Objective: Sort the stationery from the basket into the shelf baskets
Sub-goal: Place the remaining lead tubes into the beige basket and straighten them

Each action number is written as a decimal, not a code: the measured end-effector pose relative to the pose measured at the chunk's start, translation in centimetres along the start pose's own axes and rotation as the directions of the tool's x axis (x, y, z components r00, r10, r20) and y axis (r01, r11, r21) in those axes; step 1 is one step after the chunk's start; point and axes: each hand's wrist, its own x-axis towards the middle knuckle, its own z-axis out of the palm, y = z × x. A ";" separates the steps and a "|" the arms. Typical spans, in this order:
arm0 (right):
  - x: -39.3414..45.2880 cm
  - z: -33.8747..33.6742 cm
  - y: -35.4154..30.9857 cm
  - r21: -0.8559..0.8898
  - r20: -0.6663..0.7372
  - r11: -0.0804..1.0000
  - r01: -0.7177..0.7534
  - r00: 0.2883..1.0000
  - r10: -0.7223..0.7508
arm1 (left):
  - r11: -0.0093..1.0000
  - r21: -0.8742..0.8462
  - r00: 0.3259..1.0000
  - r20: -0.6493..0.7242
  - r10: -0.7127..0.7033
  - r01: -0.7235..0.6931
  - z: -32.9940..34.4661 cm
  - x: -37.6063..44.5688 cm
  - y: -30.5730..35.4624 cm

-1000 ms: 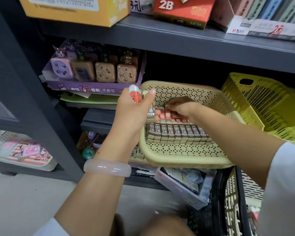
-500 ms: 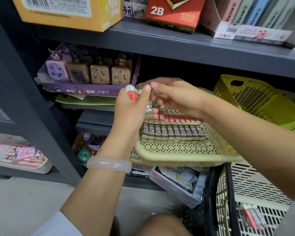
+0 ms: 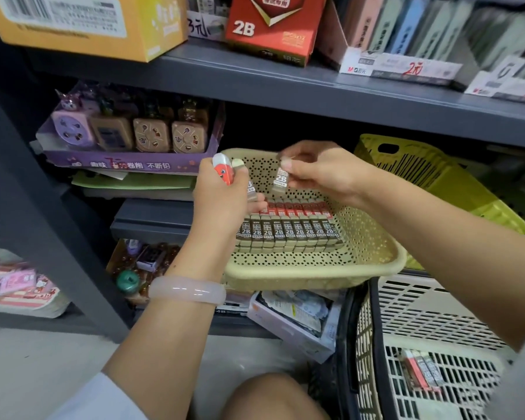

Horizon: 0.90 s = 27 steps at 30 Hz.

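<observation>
Shelves (image 3: pixel 285 86) of grey metal fill our view, and on the lower one sits our beige basket (image 3: pixel 315 268), pulled partly out. Below at the right is the white crate (image 3: pixel 437 313), a few erasers lying in it. Rows of 2B erasers (image 3: pixel 288 231) lie packed along the beige basket's floor. Our left hand (image 3: pixel 222 195) grips a red-and-white piece and another 2B eraser. Our right hand (image 3: pixel 322 171) pinches one eraser (image 3: pixel 280 180) above the rows, just beside the left.
</observation>
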 end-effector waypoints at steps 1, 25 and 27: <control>0.1 -0.9 0.5 -0.133 -0.054 0.990 -0.037 0.998 0.030 | 1.000 -0.011 1.000 0.024 -0.004 0.004 0.1 -0.1 0.0; 1.5 -2.6 4.9 -0.961 -0.143 0.165 -0.220 0.913 0.383 | 0.996 -0.028 0.984 0.158 -0.077 0.082 0.1 -0.4 -0.2; 1.4 -2.4 4.3 -0.968 -0.152 0.141 -0.207 0.933 0.326 | 0.995 -0.036 0.981 0.173 -0.086 0.093 0.0 -0.5 -0.1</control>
